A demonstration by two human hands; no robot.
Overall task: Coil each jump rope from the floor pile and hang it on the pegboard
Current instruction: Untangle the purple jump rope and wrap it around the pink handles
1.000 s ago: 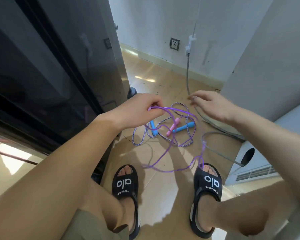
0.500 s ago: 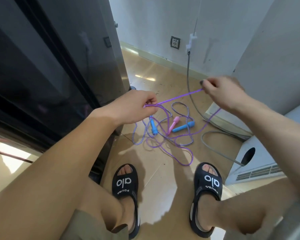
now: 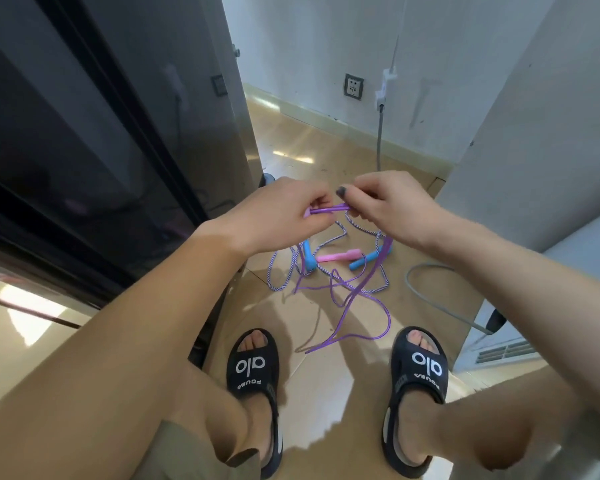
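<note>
Black slide sandals [image 3: 253, 368] with white lettering stand nearest, 2 of them planted on the glossy tan tiled floor [image 3: 326, 403]. Just ahead of the toes, slack loops of the thin purple plastic jump rope [image 3: 347, 306] trail across the tiles and rise toward the hands. Above them, the left hand [image 3: 274, 216] pinches a gathered bundle of purple strands, fingers curled round it, with what looks like a pink handle end showing at the thumb. The right hand [image 3: 392, 206] meets it almost knuckle to knuckle, fingertips closed on the same strands where they leave the left grip. Beyond and below the hands lies the floor pile: a blue-and-white braided jump rope [image 3: 281, 278] with 2 blue plastic handles [image 3: 309, 254], and a pink plastic handle [image 3: 338, 256] between them.

To coil well, the left hand should probably serve as the fixed anchor while the right draws out even lengths and lays each loop flat beside the last. The purple cord crosses the braided rope near the pile, so a slow pull would help avoid dragging it along. No pegboard is in view. Farthest off, a grey cable [image 3: 380, 133] hangs from the white wall.
</note>
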